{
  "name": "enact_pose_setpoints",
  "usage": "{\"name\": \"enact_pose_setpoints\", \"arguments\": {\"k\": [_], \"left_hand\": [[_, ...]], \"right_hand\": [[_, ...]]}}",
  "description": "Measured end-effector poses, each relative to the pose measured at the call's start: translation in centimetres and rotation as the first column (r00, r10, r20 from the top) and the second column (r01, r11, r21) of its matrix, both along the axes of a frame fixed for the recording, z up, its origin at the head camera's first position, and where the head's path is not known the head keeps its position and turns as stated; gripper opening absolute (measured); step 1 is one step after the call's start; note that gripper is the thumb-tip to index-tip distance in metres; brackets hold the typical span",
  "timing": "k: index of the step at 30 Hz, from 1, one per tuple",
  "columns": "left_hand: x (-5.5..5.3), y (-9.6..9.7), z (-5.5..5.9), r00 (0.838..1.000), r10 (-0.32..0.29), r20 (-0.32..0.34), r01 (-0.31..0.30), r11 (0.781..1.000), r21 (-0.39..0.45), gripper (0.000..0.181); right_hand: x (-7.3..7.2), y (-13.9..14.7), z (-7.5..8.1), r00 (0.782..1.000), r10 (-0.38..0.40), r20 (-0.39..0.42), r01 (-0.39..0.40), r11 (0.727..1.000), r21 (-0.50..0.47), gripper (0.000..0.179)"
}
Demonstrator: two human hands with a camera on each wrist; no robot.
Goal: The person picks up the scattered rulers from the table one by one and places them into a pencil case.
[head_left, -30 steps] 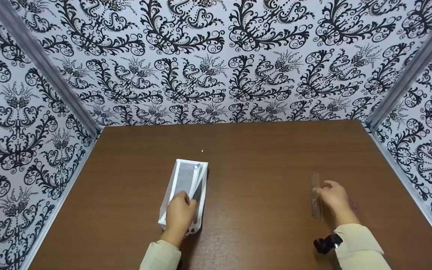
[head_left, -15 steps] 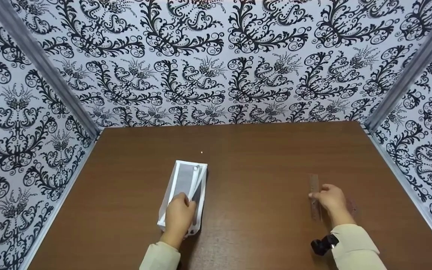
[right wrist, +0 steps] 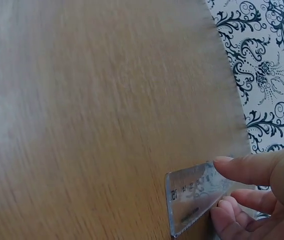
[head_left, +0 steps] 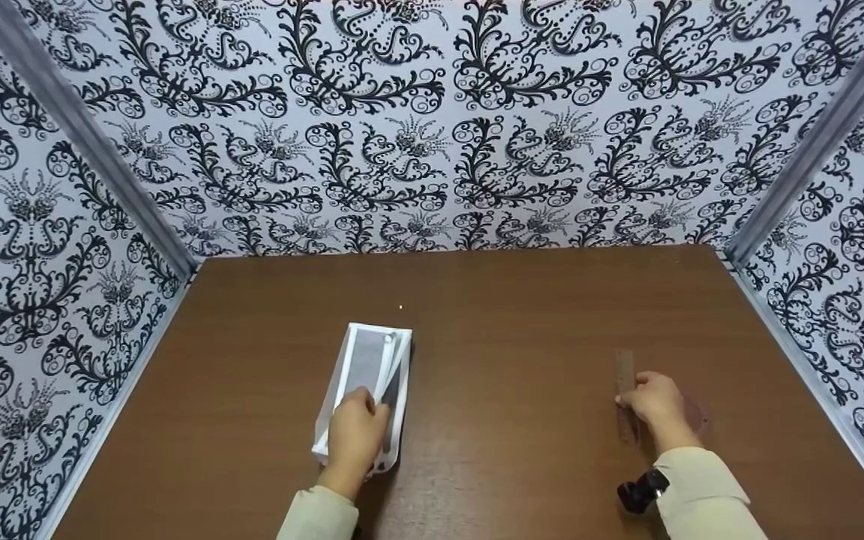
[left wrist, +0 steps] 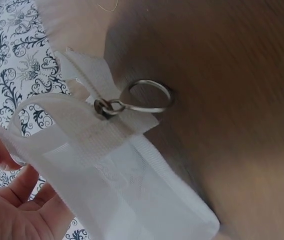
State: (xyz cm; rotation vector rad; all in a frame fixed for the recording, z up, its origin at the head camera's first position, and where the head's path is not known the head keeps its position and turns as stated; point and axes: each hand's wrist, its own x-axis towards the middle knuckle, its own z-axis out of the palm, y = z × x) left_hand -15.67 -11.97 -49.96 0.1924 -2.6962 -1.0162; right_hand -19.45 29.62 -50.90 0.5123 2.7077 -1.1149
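Observation:
In the head view a white mesh zip pouch lies lengthwise on the table, its top gaping along the zip. My left hand grips the pouch's near part at the opening. In the left wrist view, curled fingers hold the mesh edge, and a metal zipper ring hangs at one end. Over on the right, my right hand pinches a clear ruler. The right wrist view shows the thumb on the face of the ruler, with fingers behind it.
A reddish see-through flat piece lies partly hidden under my right wrist. A tiny pale speck sits beyond the pouch. Patterned walls enclose the brown table at the back and sides.
My right hand has shifted slightly left and nearer along the ruler, showing more of the reddish piece. My left hand keeps its hold on the pouch. The head view has drifted a little.

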Motion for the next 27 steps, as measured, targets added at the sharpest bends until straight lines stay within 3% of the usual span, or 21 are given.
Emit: {"name": "enact_pose_setpoints", "arguments": {"k": [5, 15, 27], "left_hand": [[0.0, 0.0, -0.1, 1.0, -0.001, -0.028, 0.001, 1.0, -0.007, 0.025], [-0.1, 0.1, -0.1, 1.0, 0.002, -0.024, -0.002, 1.0, 0.009, 0.024], [0.0, 0.1, 0.1, 1.0, 0.006, 0.009, -0.006, 1.0, 0.025, 0.023]], "right_hand": [[0.0, -0.4, 0.0, 1.0, 0.005, -0.007, -0.005, 1.0, 0.026, 0.062], [0.2, -0.5, -0.8, 0.998, -0.019, -0.067, 0.025, 0.996, 0.085, 0.056], [0.8, 0.0, -1.8, 0.986, -0.05, -0.156, 0.044, 0.998, -0.04, 0.059]]}}
